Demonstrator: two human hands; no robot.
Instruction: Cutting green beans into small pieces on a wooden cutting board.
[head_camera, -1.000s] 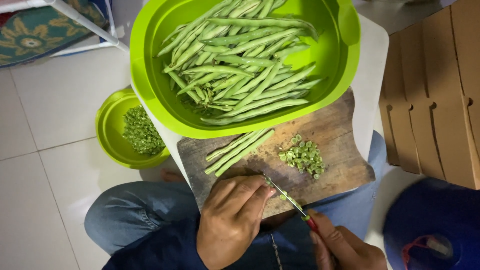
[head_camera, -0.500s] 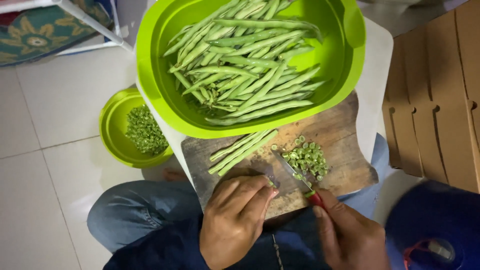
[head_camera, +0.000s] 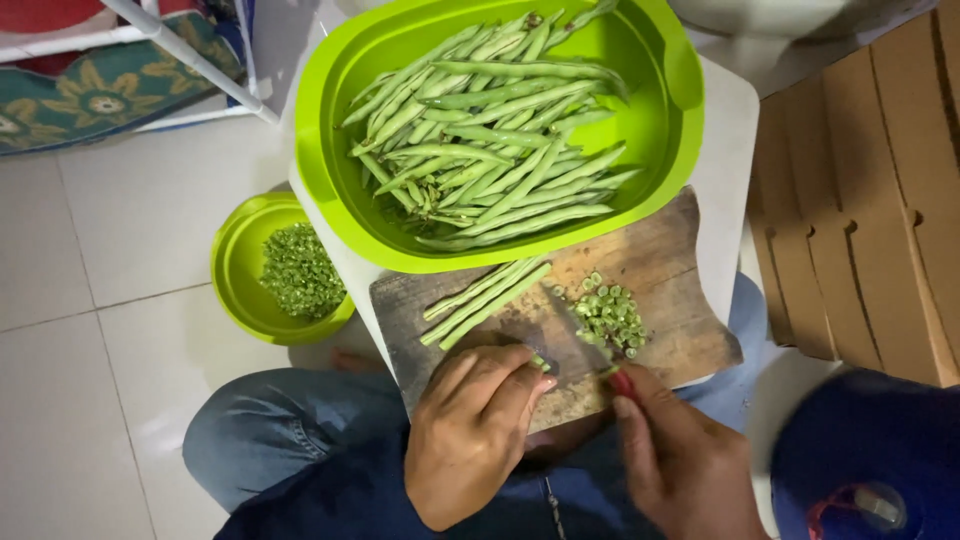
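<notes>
A wooden cutting board (head_camera: 680, 270) rests on my lap. My left hand (head_camera: 470, 425) presses down on the near ends of a few green beans; only a stub shows at its fingertips (head_camera: 541, 362). My right hand (head_camera: 680, 455) grips a knife (head_camera: 575, 320), whose blade points up across the board beside a pile of chopped bean pieces (head_camera: 608, 318). Two or three whole beans (head_camera: 485, 300) lie loose on the board's left part. A large lime-green tub (head_camera: 330, 170) full of whole green beans (head_camera: 480, 140) sits just beyond the board.
A small lime-green bowl (head_camera: 235, 265) of chopped beans stands on the white tile floor at my left. Stacked cardboard boxes (head_camera: 870, 190) line the right side. A blue object (head_camera: 860, 450) lies at the lower right. A patterned mat (head_camera: 90, 90) and white rack legs are at the upper left.
The knife has swung from near my left fingers up toward the chopped pile. My view has shifted slightly; the left hand stays on the beans.
</notes>
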